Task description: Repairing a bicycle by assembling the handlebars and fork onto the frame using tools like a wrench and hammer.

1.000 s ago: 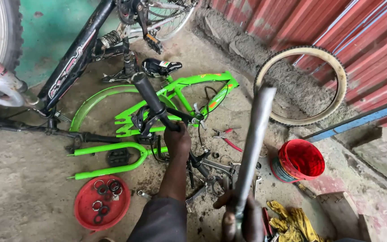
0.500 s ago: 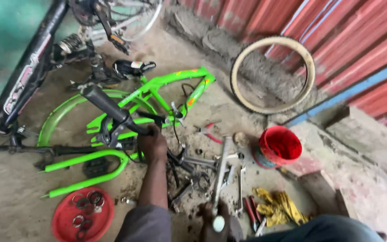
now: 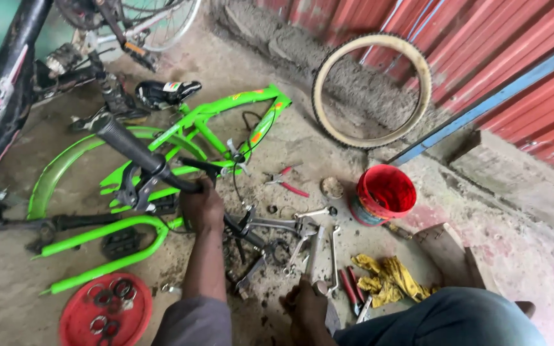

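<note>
Left hand (image 3: 203,206) is closed round the black handlebar (image 3: 155,168) above the green bike frame (image 3: 193,138). Right hand (image 3: 308,311) is wrapped round a metal pipe (image 3: 315,253), held low over floor tools near the red bucket (image 3: 383,194).

Bright green bike frame (image 3: 226,122), red bucket (image 3: 383,192), yellow rag (image 3: 389,279), red lid (image 3: 78,317).

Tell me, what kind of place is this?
Most likely an informal bicycle repair spot on a bare concrete floor. A green bicycle frame lies dismantled, spanners and pliers are scattered about, and a loose tyre leans on a red corrugated wall. The left hand grips a handlebar.
</note>
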